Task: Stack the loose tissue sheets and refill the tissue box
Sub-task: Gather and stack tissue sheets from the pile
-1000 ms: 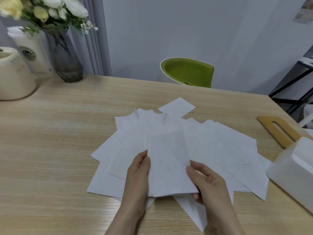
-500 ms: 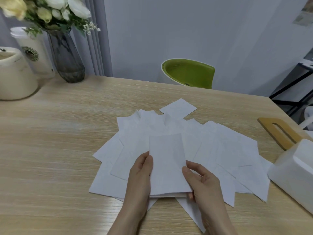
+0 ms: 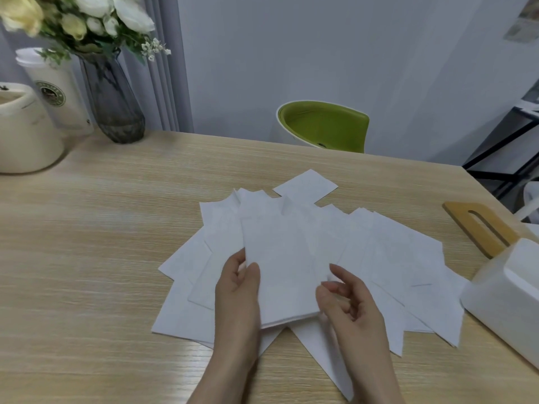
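From the head view, my left hand grips a small stack of tissue sheets at its left edge, thumb on top and fingers underneath, just below the centre of the frame. My right hand sits at the stack's right edge with its fingers loosely curled; whether it touches the stack I cannot tell. The held stack lies over the loose tissue sheets, which fan out across the wooden table from the centre towards the right. The white tissue box stands at the right edge of the frame, near my right hand, with its wooden lid lying flat just above it.
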The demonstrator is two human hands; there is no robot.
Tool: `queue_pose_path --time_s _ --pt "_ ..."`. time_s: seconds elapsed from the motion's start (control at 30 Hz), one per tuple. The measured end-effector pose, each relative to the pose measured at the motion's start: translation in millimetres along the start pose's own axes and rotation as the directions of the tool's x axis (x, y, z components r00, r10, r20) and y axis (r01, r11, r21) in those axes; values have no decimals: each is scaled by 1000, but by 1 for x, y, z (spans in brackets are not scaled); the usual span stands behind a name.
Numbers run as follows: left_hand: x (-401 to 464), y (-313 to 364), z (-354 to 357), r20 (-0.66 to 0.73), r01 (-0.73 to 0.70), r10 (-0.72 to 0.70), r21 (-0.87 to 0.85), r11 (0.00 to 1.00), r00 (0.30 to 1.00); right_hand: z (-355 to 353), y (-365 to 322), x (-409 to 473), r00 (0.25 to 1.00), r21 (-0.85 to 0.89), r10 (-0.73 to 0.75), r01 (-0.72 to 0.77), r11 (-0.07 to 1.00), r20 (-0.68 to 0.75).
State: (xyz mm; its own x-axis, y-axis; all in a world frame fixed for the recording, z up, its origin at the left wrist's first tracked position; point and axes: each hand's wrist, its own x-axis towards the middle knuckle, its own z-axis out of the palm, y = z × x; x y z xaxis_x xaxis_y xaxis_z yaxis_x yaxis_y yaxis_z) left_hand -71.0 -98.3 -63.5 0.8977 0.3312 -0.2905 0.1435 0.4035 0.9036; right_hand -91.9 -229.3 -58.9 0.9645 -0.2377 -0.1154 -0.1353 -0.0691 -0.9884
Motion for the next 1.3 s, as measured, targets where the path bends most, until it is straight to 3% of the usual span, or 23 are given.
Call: queue_pose_path --time_s 0.13,0.23,0.4,0.53,0.7,0.83,1.0,1.3 --pt "0 3 13 -84 -6 -3 -112 994 996 4 -8 -6 997 109 -42 35 993 60" --pt "-9 1 27 -102 -2 -16 -178 984 995 11 -5 -9 991 90 -83 74 993 105" --pt "-22 -1 35 24 3 1 -195 981 1000 1 -7 1 992 33 -93 90 995 83" --pt "-10 8 16 62 30 -22 -136 990 998 -29 -11 19 989 -80 -113 121 989 90" --pt "-6 18 5 186 82 -85 23 996 979 -56 -21 37 947 -27 -55 67 997 317" --pt "-11 10 16 213 44 -59 75 996 975 -56 -18 37 911 -31 -44 62 998 410" --pt "-11 3 26 219 -10 -19 130 991 976 -64 -20 31 937 -92 -64 101 991 343" --pt "-12 3 67 365 -176 67 273 946 929 -112 -27 23 988 -238 -153 149 960 2"
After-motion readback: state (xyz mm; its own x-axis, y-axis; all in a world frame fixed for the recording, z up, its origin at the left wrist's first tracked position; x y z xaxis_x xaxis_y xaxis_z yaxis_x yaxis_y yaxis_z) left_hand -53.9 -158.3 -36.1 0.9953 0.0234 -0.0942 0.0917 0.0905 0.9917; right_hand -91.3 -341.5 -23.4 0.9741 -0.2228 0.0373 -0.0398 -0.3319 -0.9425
